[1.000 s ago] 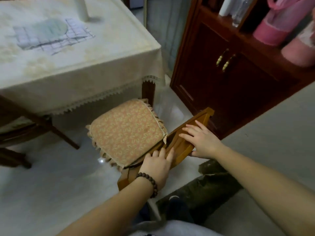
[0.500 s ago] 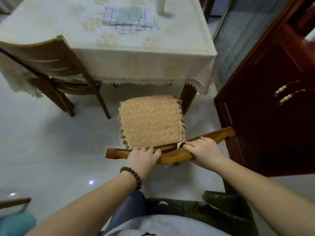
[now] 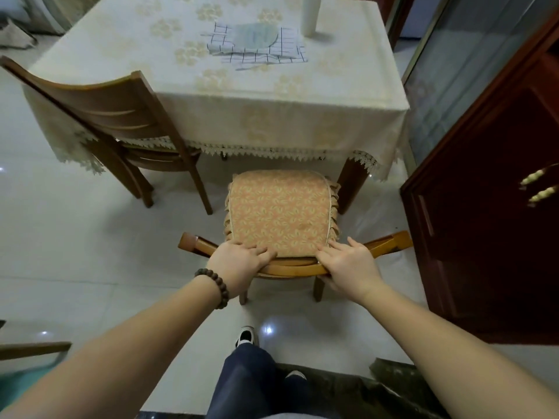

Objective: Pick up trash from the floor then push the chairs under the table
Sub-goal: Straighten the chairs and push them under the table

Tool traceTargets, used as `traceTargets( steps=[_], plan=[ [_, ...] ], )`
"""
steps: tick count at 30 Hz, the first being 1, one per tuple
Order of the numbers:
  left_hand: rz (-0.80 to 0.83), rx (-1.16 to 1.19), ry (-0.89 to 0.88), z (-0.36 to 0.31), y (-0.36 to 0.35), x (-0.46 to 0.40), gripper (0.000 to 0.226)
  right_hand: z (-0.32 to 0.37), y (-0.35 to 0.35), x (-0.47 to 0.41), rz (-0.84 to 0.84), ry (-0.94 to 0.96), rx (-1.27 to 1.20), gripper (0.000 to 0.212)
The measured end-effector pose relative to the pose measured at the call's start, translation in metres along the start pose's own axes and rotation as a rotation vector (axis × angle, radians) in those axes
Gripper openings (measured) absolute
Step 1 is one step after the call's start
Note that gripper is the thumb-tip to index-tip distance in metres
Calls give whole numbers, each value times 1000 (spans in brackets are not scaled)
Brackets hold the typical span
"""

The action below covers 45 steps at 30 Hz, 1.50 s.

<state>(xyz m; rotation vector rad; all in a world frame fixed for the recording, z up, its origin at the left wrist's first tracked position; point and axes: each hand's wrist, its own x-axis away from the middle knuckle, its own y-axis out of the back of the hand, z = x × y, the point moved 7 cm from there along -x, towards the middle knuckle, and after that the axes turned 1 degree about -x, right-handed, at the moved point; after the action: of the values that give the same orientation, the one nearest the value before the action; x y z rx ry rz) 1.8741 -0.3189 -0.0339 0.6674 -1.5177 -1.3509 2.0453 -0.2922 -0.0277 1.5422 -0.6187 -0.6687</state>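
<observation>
A wooden chair with an orange patterned cushion (image 3: 281, 213) stands in front of me, its seat facing the table (image 3: 272, 116), which wears a cream cloth with a lace hem. The cushion's front edge sits just below that hem. My left hand (image 3: 242, 263), with a bead bracelet on the wrist, grips the left part of the curved backrest rail (image 3: 296, 269), fingers over the top. My right hand (image 3: 348, 263) holds the right part, fingers laid over the rail and thumb beneath. No trash shows on the floor.
A second wooden chair (image 3: 121, 110) is tucked at the table's left side. A dark red cabinet (image 3: 484, 207) stands close on the right, beside a glass door (image 3: 469, 71). A checked cloth (image 3: 257, 45) and a white cylinder (image 3: 310, 13) sit on the table. Another chair's rail (image 3: 30, 349) pokes in bottom left.
The chair has swung from a slanted position to square with the table and stands nearer to it. Both hands stayed on the backrest rail.
</observation>
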Motion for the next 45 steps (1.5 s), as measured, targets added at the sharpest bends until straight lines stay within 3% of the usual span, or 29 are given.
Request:
traceTargets(
  steps=[9,23,37,41,45],
  plan=[
    [-47,1,-44,28,3,-35,61,-21,-7,-36,-101,4,5,46],
    [-85,-52,-62,80,29,-113,53,-79,-17,-117,24,-68,31,46],
    [-133,-96,-76,181,39,-205,54,-121,-27,-231,88,-138,87,35],
    [-175,-129,-62,189,45,-207,60,-120,-21,-242,38,-152,109,50],
    [-358,-108,46,203,44,-191,59,-129,-19,-224,-10,-205,103,82]
  ],
)
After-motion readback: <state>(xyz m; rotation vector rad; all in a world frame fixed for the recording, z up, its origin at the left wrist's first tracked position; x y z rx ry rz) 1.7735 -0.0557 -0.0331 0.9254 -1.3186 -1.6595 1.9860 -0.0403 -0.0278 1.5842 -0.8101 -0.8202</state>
